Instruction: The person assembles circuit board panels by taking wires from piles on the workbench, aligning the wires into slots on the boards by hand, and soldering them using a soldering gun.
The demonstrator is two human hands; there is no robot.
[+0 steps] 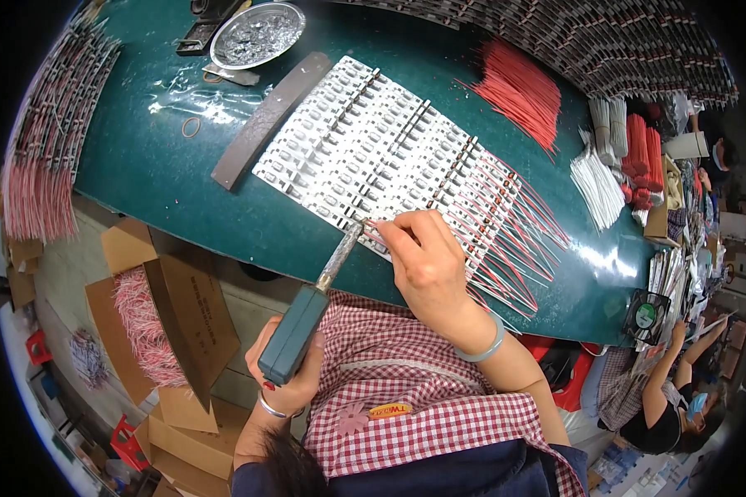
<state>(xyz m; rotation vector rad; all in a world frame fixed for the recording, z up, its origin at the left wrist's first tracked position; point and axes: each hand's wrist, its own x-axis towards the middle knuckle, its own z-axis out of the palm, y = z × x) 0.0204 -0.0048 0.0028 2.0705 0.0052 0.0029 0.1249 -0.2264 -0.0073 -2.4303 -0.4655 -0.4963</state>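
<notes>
My left hand (288, 369) is wrapped round the green handle of a soldering gun (294, 335), whose tip meets the near edge of a white circuit board panel (323, 157). Beside that tip, my right hand (427, 265) pinches a thin wire (371, 232), partly hidden by the fingers. The panel lies aslant on the green table and carries rows of small metal and black parts. From its right part, many soldered red and white wires (526, 240) fan out to the right.
A dark bar (269, 120) lies along the panel's left edge. Beyond it stands a metal bowl (257, 37). Loose red wires (522, 91) and white wires (597, 186) lie at the right. Wired boards (58, 132) are stacked at far left; a carton (191, 331) stands below. Another person (671, 414) sits at right.
</notes>
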